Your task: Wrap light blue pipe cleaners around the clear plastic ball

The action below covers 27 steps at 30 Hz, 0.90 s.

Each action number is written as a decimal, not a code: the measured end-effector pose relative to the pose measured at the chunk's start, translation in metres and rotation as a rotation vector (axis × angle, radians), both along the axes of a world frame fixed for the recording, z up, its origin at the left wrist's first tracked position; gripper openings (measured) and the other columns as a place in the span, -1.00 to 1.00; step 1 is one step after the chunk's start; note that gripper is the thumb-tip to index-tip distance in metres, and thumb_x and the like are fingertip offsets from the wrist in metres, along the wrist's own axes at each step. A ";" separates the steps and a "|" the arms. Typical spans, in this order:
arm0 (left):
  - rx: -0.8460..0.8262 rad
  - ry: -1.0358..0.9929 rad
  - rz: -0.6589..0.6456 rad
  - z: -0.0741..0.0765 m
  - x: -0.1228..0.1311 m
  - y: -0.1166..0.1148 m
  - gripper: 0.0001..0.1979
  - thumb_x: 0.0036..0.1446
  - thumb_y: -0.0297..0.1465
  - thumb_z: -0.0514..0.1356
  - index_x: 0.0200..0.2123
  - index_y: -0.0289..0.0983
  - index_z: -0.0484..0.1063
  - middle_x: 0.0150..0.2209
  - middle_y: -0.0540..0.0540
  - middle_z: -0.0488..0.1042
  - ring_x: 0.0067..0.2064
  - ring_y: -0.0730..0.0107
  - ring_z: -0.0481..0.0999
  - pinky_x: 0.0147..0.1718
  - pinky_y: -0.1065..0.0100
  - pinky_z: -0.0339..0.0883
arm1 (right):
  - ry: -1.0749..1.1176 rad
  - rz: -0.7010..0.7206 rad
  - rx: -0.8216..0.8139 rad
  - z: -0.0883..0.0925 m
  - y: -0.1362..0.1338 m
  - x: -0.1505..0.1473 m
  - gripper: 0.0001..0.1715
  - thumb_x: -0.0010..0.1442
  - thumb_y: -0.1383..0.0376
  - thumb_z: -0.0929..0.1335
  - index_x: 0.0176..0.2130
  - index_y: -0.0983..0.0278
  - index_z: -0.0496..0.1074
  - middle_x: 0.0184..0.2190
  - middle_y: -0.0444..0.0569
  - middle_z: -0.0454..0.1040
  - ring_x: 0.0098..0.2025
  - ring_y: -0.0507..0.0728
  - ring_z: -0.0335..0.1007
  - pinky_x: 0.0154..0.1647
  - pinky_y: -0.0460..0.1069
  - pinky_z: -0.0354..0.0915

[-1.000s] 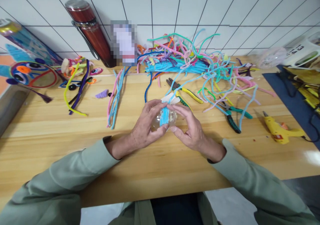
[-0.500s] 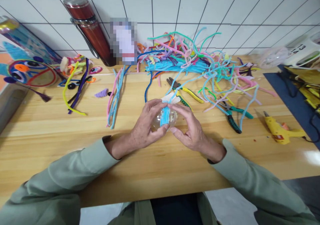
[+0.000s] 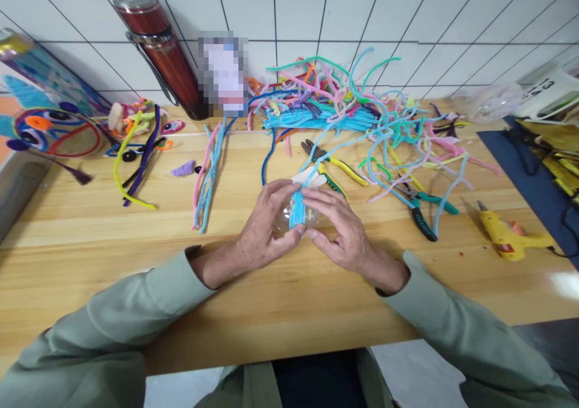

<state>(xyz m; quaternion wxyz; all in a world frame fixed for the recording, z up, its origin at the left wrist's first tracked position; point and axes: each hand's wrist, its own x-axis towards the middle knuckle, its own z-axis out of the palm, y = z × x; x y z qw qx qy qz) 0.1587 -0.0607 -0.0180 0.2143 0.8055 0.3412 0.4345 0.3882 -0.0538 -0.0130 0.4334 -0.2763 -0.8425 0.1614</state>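
A clear, rounded plastic piece (image 3: 282, 219) sits between my hands, banded around its middle by light-blue pipe cleaner (image 3: 297, 210). My left hand (image 3: 265, 227) grips its left side, thumb on the near side and fingers over the top. On the other side, my right hand (image 3: 339, 227) is curved around the piece, its fingertips at the upper edge of the blue band and its thumb near the lower edge. A loose blue strand runs from the band up and away to the right. The palms hide part of the plastic.
Beyond my hands lie yellow-handled pliers (image 3: 337, 168) and a pile of pipe cleaners (image 3: 321, 119). Teal-handled pliers (image 3: 423, 212) and a yellow glue gun (image 3: 509, 239) are on the right. A red thermos (image 3: 165, 58) stands at the back left, near finished craft pieces (image 3: 58, 131).
The fingers of my right hand have shifted slightly down and left over the blue band. My left hand keeps its hold, and the table items stay put.
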 end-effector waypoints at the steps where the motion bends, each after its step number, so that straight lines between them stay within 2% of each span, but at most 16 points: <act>1: 0.001 -0.001 0.000 0.000 0.000 0.000 -0.33 0.44 -0.25 0.27 0.52 -0.11 0.14 0.35 -0.32 0.32 0.41 -0.06 0.33 0.38 -0.19 0.37 | -0.008 -0.001 0.006 0.000 0.000 0.000 -0.36 0.48 0.22 0.44 0.45 0.11 0.32 0.35 0.17 0.55 0.40 0.35 0.49 0.41 0.38 0.44; 10: 0.040 0.044 -0.003 0.001 -0.001 0.000 -0.35 0.48 -0.22 0.22 0.53 -0.05 0.11 0.35 -0.31 0.31 0.40 -0.09 0.35 0.34 -0.25 0.40 | -0.046 -0.008 0.023 0.000 0.000 0.002 -0.35 0.50 0.18 0.41 0.48 0.07 0.31 0.37 0.14 0.53 0.41 0.38 0.48 0.40 0.41 0.43; 18: 0.048 0.036 -0.009 -0.001 -0.001 0.000 -0.36 0.48 -0.23 0.21 0.52 -0.07 0.12 0.35 -0.32 0.30 0.40 -0.09 0.34 0.33 -0.25 0.40 | -0.020 -0.014 0.055 0.002 0.000 0.000 -0.43 0.52 0.20 0.39 0.43 0.11 0.38 0.31 0.16 0.57 0.37 0.35 0.51 0.38 0.37 0.46; 27: 0.054 0.021 -0.014 0.000 0.000 0.001 -0.39 0.49 -0.24 0.21 0.51 -0.13 0.16 0.34 -0.34 0.30 0.41 -0.05 0.33 0.36 -0.20 0.39 | -0.020 -0.003 0.041 0.001 -0.002 0.000 -0.31 0.52 0.17 0.39 0.52 0.09 0.26 0.36 0.16 0.53 0.42 0.37 0.46 0.43 0.40 0.42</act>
